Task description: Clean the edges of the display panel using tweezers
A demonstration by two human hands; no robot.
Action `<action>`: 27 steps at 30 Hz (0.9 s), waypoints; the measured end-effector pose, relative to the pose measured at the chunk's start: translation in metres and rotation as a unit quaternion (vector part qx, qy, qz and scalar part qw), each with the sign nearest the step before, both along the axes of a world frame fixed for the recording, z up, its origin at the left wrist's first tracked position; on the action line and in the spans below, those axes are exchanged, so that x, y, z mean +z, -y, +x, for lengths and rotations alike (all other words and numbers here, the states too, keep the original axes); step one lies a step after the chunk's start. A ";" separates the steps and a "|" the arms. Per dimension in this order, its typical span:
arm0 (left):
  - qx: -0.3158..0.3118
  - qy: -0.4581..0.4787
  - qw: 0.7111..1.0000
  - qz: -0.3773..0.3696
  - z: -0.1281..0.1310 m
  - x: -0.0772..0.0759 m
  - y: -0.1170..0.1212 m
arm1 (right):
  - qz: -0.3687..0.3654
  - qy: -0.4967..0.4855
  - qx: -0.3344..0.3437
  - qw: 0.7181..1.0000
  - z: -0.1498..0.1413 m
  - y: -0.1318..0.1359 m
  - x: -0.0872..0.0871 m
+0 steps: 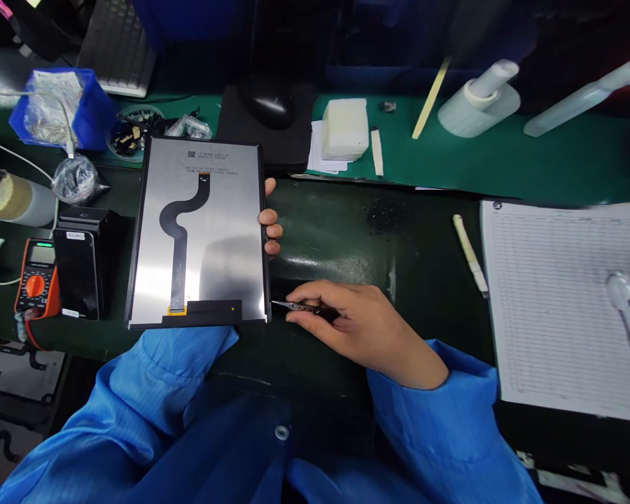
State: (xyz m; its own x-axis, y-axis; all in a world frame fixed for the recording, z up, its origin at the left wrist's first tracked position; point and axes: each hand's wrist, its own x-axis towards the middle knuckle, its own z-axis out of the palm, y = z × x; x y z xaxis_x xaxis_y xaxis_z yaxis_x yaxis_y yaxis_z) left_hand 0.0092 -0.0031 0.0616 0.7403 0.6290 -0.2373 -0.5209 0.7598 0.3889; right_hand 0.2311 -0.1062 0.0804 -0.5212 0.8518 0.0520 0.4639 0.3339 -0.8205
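Tablet display panel [197, 231]: held over the bench, back facing up, a black S-shaped flex cable [181, 238] running down it to a yellow-taped end [177, 310].
Hands: apart; left hand [271, 218] under the panel, fingers curled round its 3 o'clock edge; right hand [362, 329] pinching tweezers [307, 306], tips at the panel's 5 o'clock corner.
Surface: dark green mat [346, 238] below; brighter green mat [393, 150] beyond, carrying a white foam block [345, 129] at 1 o'clock.
Nearby: orange multimeter [36, 280] at 9 o'clock; printed grid sheet [561, 294] at 3 o'clock.
Room: keyboard [118, 49] at 11 o'clock; computer mouse [267, 101] at 12 o'clock; blue bin [57, 108] at 10 o'clock.
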 end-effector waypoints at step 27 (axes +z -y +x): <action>0.023 0.033 0.999 -0.024 -0.001 -0.008 0.003 | 0.016 -0.009 0.009 1.000 -0.001 -0.001 0.001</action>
State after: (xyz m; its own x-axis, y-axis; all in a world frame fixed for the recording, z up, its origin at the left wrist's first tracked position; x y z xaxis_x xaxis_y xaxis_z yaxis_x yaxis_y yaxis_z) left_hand 0.0080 -0.0060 0.0533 0.7254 0.6522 -0.2200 -0.5794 0.7512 0.3163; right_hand 0.2305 -0.1049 0.0814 -0.5350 0.8402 0.0890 0.4425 0.3683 -0.8176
